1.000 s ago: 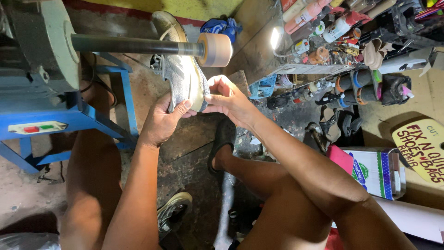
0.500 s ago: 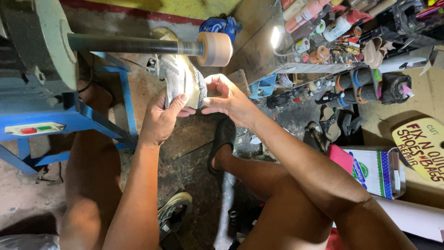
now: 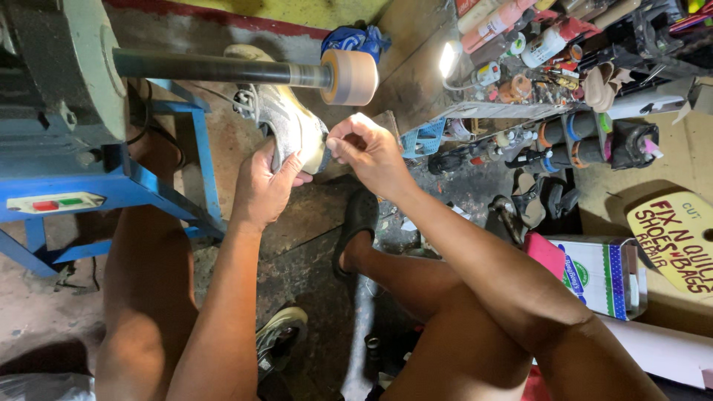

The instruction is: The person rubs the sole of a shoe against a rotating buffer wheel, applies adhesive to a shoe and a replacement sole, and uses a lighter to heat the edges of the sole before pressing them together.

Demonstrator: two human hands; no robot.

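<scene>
Currently your left hand (image 3: 267,186) cradles grey sneaker (image 3: 286,126) upper centre, steadying it; right hand (image 3: 368,152) pinches its edge under sanding drum (image 3: 350,76).

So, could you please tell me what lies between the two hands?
In the head view, the heel end of the grey shoe lies between the left hand and the right hand; both grip it.

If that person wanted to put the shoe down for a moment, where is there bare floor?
Bare floor lies below the left hand, between the blue machine stand and the sandalled foot. Another patch is at lower left, under the stand. The right side is crowded: a cluttered shelf, sandals and a box. Both hands hold the sneaker under the sanding wheel.
</scene>
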